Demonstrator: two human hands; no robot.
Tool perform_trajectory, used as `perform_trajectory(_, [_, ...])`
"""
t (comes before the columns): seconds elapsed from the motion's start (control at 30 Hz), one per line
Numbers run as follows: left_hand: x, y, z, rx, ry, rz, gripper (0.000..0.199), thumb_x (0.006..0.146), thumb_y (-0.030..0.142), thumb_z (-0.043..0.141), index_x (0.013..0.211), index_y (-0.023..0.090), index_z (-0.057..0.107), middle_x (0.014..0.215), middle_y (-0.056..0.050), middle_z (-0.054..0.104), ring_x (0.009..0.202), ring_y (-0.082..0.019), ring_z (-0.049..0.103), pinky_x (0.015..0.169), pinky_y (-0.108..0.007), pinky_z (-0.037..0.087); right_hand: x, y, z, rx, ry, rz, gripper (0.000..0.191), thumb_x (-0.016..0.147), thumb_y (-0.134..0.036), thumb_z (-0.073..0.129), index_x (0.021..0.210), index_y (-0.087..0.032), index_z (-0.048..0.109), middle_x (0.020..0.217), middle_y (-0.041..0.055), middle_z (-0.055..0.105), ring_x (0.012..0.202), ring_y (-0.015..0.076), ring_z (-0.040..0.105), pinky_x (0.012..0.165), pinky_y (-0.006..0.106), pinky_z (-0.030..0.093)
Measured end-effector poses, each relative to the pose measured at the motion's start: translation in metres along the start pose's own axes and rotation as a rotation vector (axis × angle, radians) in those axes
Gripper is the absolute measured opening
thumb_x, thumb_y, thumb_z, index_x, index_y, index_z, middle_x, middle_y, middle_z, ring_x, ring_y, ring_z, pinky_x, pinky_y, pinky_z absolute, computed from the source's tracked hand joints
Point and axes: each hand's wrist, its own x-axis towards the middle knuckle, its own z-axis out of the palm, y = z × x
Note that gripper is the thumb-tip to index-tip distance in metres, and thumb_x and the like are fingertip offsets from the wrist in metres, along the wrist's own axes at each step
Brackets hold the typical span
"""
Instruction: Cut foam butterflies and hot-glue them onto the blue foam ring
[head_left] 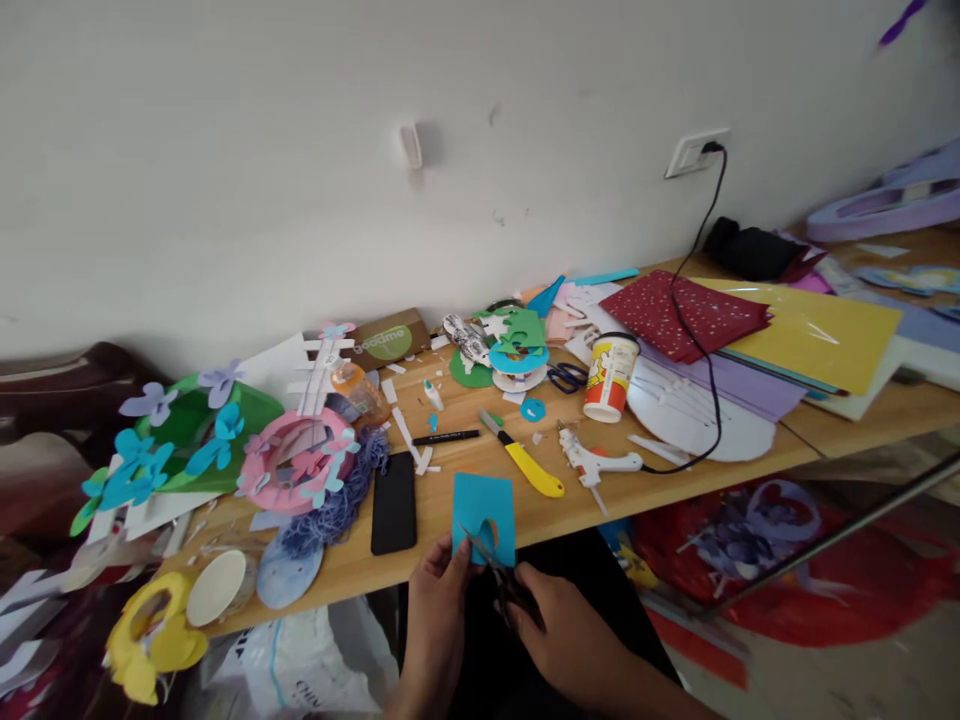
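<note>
A blue sheet of craft foam or card (465,495) is pinched at its lower left edge by my left hand (439,590). An opening is cut in its lower middle. My right hand (559,615) grips dark-handled scissors (504,585), whose blades are spread and lie across the sheet by that opening. Beyond the sheet lie a yellow-handled knife (529,462) and a black marker (446,438). A black phone (394,503) is left of the sheet. The white glue gun (596,460) lies to the right, its black cord running to a wall socket.
A printed paper cup (610,375) and second scissors (568,377) stand farther back. Foam flower crafts, including a pink ring (259,465), crowd the left. Red speckled sheets (686,310) and yellow sheets (817,330) are stacked right. A white plastic bag (315,665) sits below the table edge.
</note>
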Motion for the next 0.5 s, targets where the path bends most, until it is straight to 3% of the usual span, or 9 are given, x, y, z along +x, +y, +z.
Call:
perform_trajectory(0.3, [-0.009,-0.006,0.007,-0.132,0.058,-0.012,0.026,0.069,0.038,0.084,0.083,0.017,0.076,0.081,-0.005,0.075,0.074,-0.017,0.065,0.075,-0.027,0.050,0.001,0.014,0.013,0.085,-0.005,-0.072,0.020,0.090,-0.020,0.044,0.104,-0.017,0.059,0.101,0.0103,0.070,0.095,0.0221,0.066,0.083,0.030,0.046])
perform_trajectory(0.5, [-0.004,0.008,-0.017,0.234,-0.074,0.027,0.028,0.074,0.041,0.079,0.085,0.015,0.077,0.074,-0.004,0.073,0.069,-0.018,0.064,0.069,-0.025,0.047,-0.004,0.012,0.007,0.147,-0.009,-0.141,0.031,0.089,-0.021,0.047,0.118,-0.019,0.058,0.107,0.0093,0.069,0.100,0.0212,0.065,0.088,0.030,0.046])
